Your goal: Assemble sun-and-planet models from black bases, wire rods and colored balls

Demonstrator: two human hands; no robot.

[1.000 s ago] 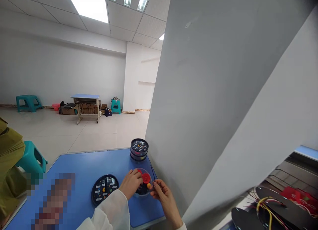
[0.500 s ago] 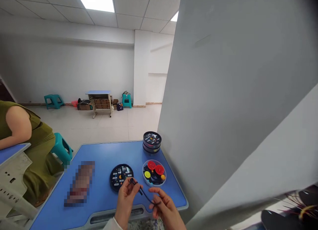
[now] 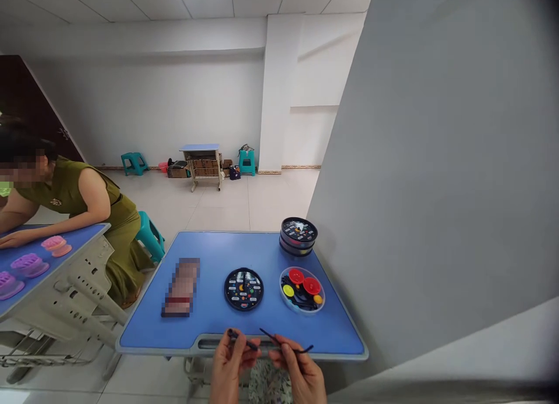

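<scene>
In the left hand [image 3: 229,360] a short black tube [image 3: 243,339] is pinched between thumb and fingers, and in the right hand [image 3: 297,363] a thin black rod [image 3: 268,334] is pinched likewise, the two pieces being kept apart. Both are held at the front edge of the desk [image 3: 209,252], short of the clear tub [image 3: 301,311], so if either grip were loosened, a piece could be lost onto the patterned cloth [image 3: 268,385] or floor below.

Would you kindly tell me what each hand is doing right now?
Left hand: closed, pinching a short black rod.
Right hand: closed, pinching a thin black stick.
</scene>
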